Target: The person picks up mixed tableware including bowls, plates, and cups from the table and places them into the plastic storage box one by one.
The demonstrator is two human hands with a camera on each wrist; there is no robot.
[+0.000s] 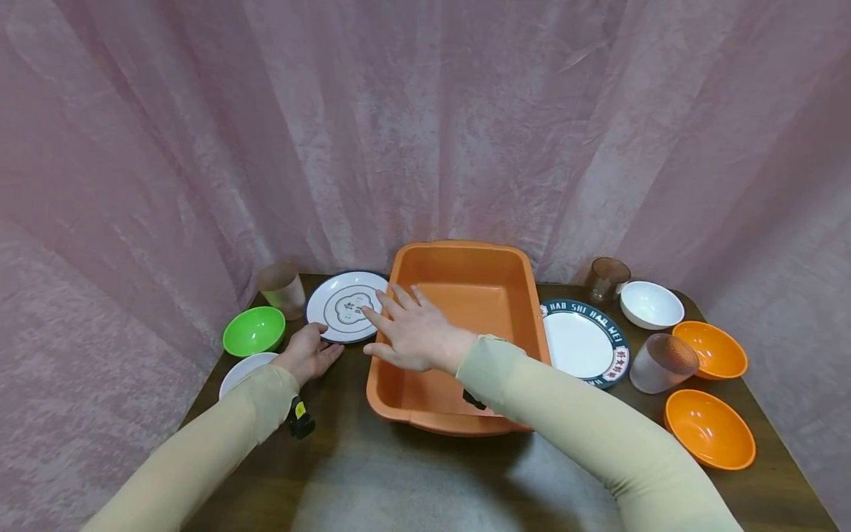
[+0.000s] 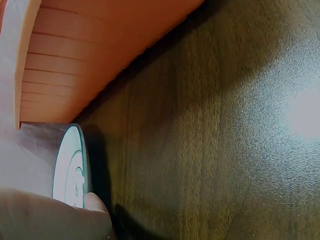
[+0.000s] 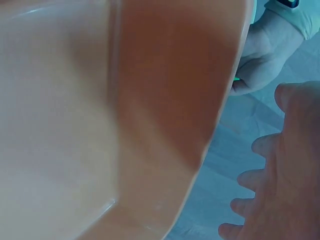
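Note:
My left hand (image 1: 307,356) grips the near edge of a white plate (image 1: 335,295) with a dark rim and a printed centre, thumb over the rim and fingers below. In the left wrist view the plate (image 2: 70,170) looks tilted above its shadow, left of the orange basin's ribbed wall (image 2: 75,55). My right hand (image 1: 419,332) hovers over the left side of the orange basin (image 1: 459,425), fingers straight and spread, holding nothing. Its fingers reach past the basin's rim toward the plate. In the right wrist view, the spread right hand (image 3: 285,175) appears outside the basin wall (image 3: 170,85).
Left of the plate stand a frosted cup (image 1: 282,288), a green bowl (image 1: 254,331) and a white bowl (image 1: 241,372) partly behind my left arm. Right of the basin are a green-rimmed plate (image 1: 578,347), two cups, another white bowl (image 1: 651,304) and two orange bowls (image 1: 710,428). A curtain (image 1: 425,133) hangs behind.

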